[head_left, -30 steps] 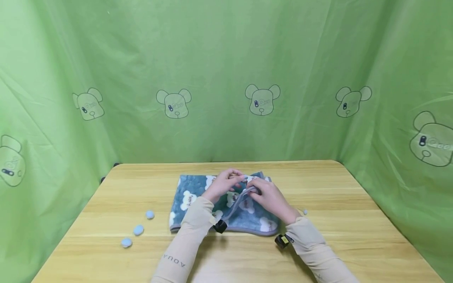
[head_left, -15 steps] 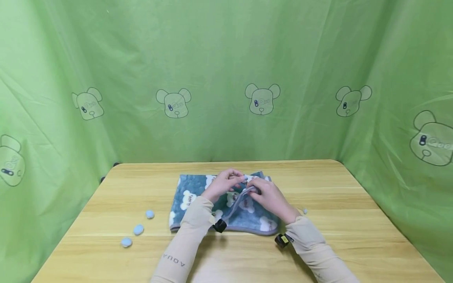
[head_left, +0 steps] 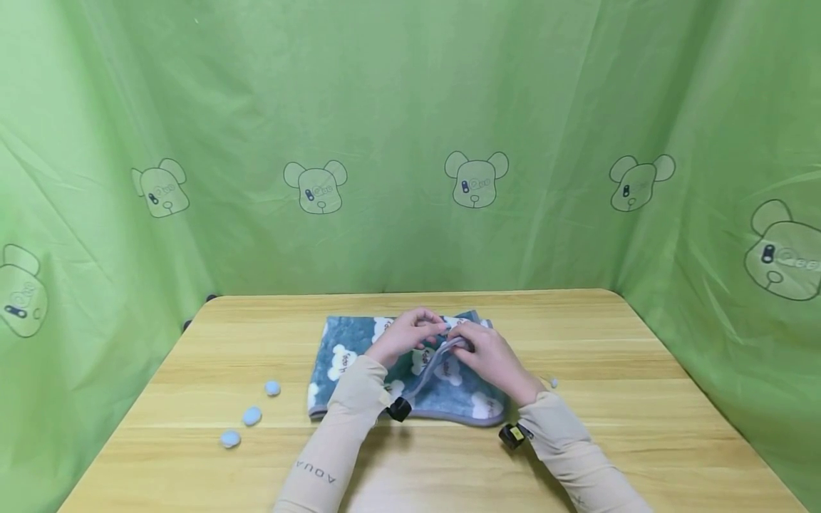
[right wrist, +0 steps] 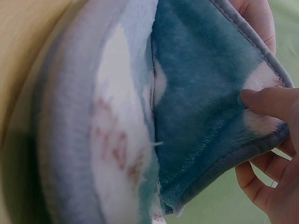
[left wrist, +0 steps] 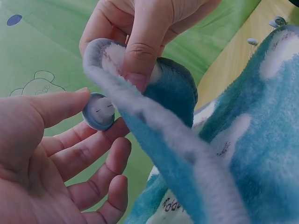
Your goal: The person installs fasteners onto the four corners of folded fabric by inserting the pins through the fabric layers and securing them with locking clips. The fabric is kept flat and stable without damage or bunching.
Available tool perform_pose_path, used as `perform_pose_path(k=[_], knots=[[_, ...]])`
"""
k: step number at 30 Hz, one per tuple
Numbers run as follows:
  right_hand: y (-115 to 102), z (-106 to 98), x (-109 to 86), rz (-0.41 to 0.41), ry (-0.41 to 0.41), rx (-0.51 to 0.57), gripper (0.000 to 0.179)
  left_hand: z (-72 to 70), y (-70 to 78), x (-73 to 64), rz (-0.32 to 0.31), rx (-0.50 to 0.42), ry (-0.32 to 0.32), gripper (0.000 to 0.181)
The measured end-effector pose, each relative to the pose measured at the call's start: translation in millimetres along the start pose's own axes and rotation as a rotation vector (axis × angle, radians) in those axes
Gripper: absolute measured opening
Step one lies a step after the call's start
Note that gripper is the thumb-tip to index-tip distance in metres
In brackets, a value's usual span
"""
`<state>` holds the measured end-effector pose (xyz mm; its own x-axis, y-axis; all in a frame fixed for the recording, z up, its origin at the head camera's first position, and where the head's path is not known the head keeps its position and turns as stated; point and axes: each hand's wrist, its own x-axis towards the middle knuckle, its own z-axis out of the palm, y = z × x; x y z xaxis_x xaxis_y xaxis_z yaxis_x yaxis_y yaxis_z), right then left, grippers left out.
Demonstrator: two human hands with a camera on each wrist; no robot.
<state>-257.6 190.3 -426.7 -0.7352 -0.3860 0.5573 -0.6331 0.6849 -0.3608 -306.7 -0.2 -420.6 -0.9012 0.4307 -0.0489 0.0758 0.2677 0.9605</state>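
A folded teal fleece blanket (head_left: 359,335) with white bear shapes and grey binding lies on the table. My right hand (head_left: 490,356) pinches a lifted part of its bound edge. In the left wrist view, the right thumb (left wrist: 142,56) presses on the fleece near the turned-up corner. My left hand (head_left: 407,335) pinches a round blue button-like clip (left wrist: 99,112) between thumb and fingers, its pale inner side showing. The clip sits right beside the binding. In the right wrist view, the raised flap (right wrist: 201,70) stretches toward the right fingers, with the left hand partly hidden behind it.
Three round blue pieces lie on the wooden table (head_left: 192,399) to the left: a far one (head_left: 272,388), a middle one (head_left: 251,415) and a near one (head_left: 230,439). A smaller blue piece (head_left: 554,382) is by the right wrist. A green curtain (head_left: 398,242) surrounds the table.
My left fingertips have shifted slightly toward my right hand, with less of the blue clip showing in the head view. The right hand and blanket stay practically still.
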Motion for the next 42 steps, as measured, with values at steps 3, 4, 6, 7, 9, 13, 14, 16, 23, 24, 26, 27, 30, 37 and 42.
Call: perform_pose_path(k=[3, 4, 6, 7, 9, 13, 14, 16, 23, 24, 26, 27, 30, 37, 42], knots=[[0, 1, 0.0, -0.001, 0.001, -0.016, 0.017, 0.7, 0.5, -0.7, 0.002, 0.014, -0.014, 0.027], [0, 1, -0.1, -0.001, 0.004, -0.024, 0.017, 0.9, 0.8, -0.9, 0.005, 0.02, -0.018, 0.027], [0, 0, 0.1, 0.001, 0.012, -0.03, 0.017, 1.6, 1.3, -1.2, 0.001, 0.031, -0.023, 0.026], [0, 0, 0.1, 0.003, 0.016, -0.033, 0.017, 2.1, 1.2, -1.0, 0.0, 0.036, -0.025, 0.027], [-1, 0, 0.3, 0.006, 0.022, -0.031, 0.017, 3.0, 1.3, -0.9, -0.005, 0.04, -0.024, 0.027], [0, 0, 0.4, 0.005, 0.015, -0.014, 0.017, 3.8, 1.0, -0.4, -0.009, 0.044, -0.03, 0.028], [0, 0, 0.6, 0.005, 0.012, -0.012, 0.017, 3.5, 1.6, -0.9, -0.01, 0.046, -0.034, 0.028], [0, 0, 0.9, 0.002, 0.009, -0.012, 0.017, 2.8, 2.5, -1.8, -0.01, 0.053, -0.037, 0.029], [1, 1, 1.2, 0.0, 0.005, -0.048, 0.016, -2.1, 13.0, -8.7, -0.011, 0.094, 0.003, 0.034], [1, 1, 1.1, 0.002, 0.003, -0.05, 0.016, -3.2, 15.3, -10.2, -0.005, 0.106, 0.011, 0.034], [1, 0, 0.9, 0.007, -0.001, -0.049, 0.017, -5.5, 19.5, -13.0, 0.021, 0.15, 0.026, 0.034], [1, 0, 0.7, 0.008, -0.003, -0.047, 0.017, -6.8, 21.5, -14.6, 0.032, 0.182, 0.034, 0.034], [2, -1, 0.5, 0.007, -0.01, -0.045, 0.018, -9.5, 27.5, -19.1, 0.068, 0.301, 0.048, 0.035], [3, -2, -0.8, 0.01, -0.01, -0.028, 0.017, -8.4, 32.9, -34.1, 0.165, 0.545, -0.007, 0.04], [3, -6, -0.7, 0.013, -0.009, -0.02, 0.015, -2.0, 32.7, -41.0, 0.209, 0.73, -0.024, 0.039]])
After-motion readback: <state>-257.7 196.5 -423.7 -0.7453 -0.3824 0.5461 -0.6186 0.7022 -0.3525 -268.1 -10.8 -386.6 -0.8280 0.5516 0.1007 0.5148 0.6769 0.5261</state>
